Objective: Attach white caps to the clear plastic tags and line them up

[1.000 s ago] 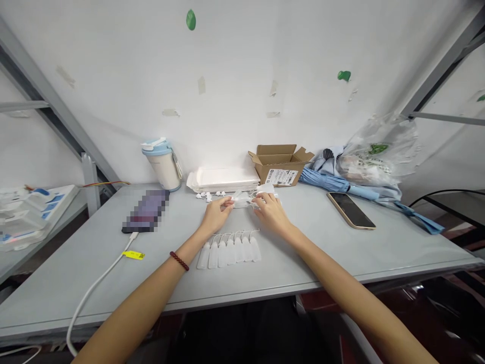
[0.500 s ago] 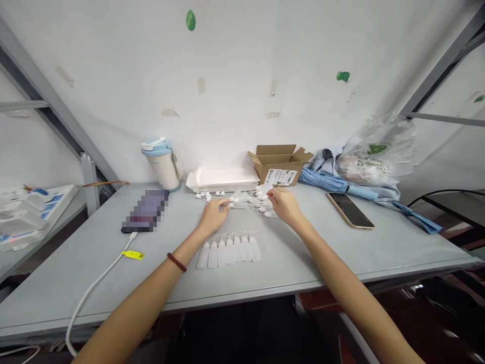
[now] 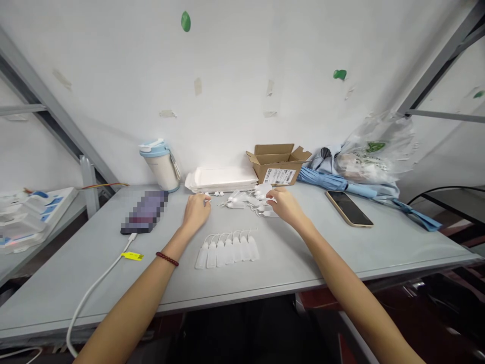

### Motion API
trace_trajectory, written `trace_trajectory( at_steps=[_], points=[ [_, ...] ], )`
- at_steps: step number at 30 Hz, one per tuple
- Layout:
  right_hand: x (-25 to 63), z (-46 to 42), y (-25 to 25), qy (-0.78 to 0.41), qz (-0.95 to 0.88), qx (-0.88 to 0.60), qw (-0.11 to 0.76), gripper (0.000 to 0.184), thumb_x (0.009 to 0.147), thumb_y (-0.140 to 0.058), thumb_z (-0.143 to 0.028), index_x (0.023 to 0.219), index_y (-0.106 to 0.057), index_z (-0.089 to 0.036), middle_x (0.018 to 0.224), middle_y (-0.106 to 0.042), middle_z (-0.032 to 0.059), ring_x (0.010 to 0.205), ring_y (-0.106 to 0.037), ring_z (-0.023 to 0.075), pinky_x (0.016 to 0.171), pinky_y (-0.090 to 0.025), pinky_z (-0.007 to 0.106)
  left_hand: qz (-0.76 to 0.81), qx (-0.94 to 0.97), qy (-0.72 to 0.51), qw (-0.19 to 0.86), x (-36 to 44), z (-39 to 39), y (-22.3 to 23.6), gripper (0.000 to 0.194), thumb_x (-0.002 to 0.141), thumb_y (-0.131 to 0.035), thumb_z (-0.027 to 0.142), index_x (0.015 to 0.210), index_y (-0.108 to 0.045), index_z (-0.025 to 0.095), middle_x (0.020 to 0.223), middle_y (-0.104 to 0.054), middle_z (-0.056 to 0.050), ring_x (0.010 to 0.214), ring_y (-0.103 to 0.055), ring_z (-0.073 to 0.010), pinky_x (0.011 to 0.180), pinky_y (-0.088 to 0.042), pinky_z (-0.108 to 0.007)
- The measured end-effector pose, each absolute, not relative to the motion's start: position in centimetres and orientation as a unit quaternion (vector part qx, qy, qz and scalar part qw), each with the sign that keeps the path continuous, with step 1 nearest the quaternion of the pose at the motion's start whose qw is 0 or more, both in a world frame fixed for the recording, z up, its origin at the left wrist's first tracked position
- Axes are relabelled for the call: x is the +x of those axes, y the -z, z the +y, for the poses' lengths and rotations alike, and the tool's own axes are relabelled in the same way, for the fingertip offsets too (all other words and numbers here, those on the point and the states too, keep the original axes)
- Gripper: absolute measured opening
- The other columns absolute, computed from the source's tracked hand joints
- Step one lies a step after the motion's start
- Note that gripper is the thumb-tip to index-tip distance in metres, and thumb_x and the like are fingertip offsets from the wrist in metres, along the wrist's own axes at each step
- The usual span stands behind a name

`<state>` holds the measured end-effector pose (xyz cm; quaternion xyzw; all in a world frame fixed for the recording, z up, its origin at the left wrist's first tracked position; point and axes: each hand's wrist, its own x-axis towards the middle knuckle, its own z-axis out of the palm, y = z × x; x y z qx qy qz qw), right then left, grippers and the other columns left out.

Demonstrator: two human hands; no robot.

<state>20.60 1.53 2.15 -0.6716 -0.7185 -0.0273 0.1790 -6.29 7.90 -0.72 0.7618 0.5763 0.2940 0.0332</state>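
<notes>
My left hand (image 3: 197, 210) is at the front edge of the white stack, its thumb and fingers pinched on a small white piece, largely hidden by them. More small white pieces (image 3: 219, 193) lie just beyond it. My right hand (image 3: 284, 205) is at the right side of a loose pile of translucent white tags (image 3: 237, 205) with thin strings. Its fingertips are pinched together at a white tag (image 3: 262, 190). Nearer to me, several similar tags (image 3: 228, 252) lie side by side in a row, their curved strings pointing away from me.
Behind the pile are a stack of flat white trays (image 3: 223, 178) and an open cardboard box (image 3: 278, 167). A tumbler (image 3: 162, 167) and a charging phone (image 3: 146, 212) stand left. To the right lie another phone (image 3: 349, 208), a folded blue umbrella (image 3: 329, 182) and a plastic bag (image 3: 375, 151).
My left hand has left the tag pile and moved left to the small white pieces. My right hand has stayed at the pile. The row of tags is unchanged.
</notes>
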Motion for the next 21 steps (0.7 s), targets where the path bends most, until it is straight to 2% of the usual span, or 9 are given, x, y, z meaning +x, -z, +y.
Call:
trace_trajectory(
  at_steps=[6, 21],
  points=[
    [20.81, 1.69, -1.93, 0.022, -0.730, -0.667, 0.148, 0.015, 0.082, -0.059, -0.016, 0.095, -0.066, -0.016, 0.099, -0.065, 0.0110, 0.098, -0.056, 0.0244, 0.075, -0.040, 0.030, 0.549, 0.799, -0.246, 0.011, -6.73, 8.35, 1.67, 0.031, 0.075, -0.044, 0.010, 0.096, -0.066, 0.014, 0.106, -0.066, -0.010, 0.101, -0.056, -0.0271, 0.091, -0.042, -0.039],
    [21.32, 1.50, -1.88, -0.079, -0.717, -0.683, 0.115, 0.020, 0.085, -0.050, -0.018, 0.097, -0.066, -0.016, 0.101, -0.067, 0.0116, 0.090, -0.060, 0.0218, 0.066, -0.038, 0.025, 0.546, 0.808, -0.220, 0.021, -6.57, 8.06, 1.27, 0.033, 0.075, -0.043, 0.010, 0.096, -0.068, 0.014, 0.094, -0.067, -0.014, 0.093, -0.060, -0.0282, 0.087, -0.045, -0.039]
  ],
)
